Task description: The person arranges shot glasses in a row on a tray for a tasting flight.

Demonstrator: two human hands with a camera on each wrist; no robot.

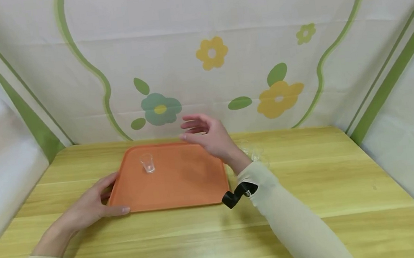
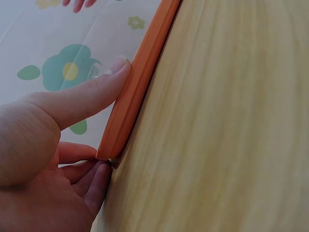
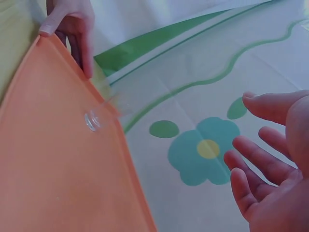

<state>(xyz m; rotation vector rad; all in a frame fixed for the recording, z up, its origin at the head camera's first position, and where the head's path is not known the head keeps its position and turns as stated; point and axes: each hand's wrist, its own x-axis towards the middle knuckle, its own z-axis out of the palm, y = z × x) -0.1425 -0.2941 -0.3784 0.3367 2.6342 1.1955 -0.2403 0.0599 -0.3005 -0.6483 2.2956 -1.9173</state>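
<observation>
Head view: at a yellow wood-grain table (image 1: 329, 208) before a white flower-printed cloth (image 1: 173, 61), with an orange rectangular tray (image 1: 182, 186), long axis left to right, and on its left part a small clear tapered tumbler (image 1: 148, 163), mouth up; holds right hand (image 1: 213, 136) near its far right part. Left wrist: grasps the near left corner in left hand (image 2: 41, 145), thumb against the edge. Right wrist: holds nothing, with fingers (image 3: 263, 157) relaxed, apart from tray.

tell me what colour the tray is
The tray is plain orange, seen best in the head view.
</observation>
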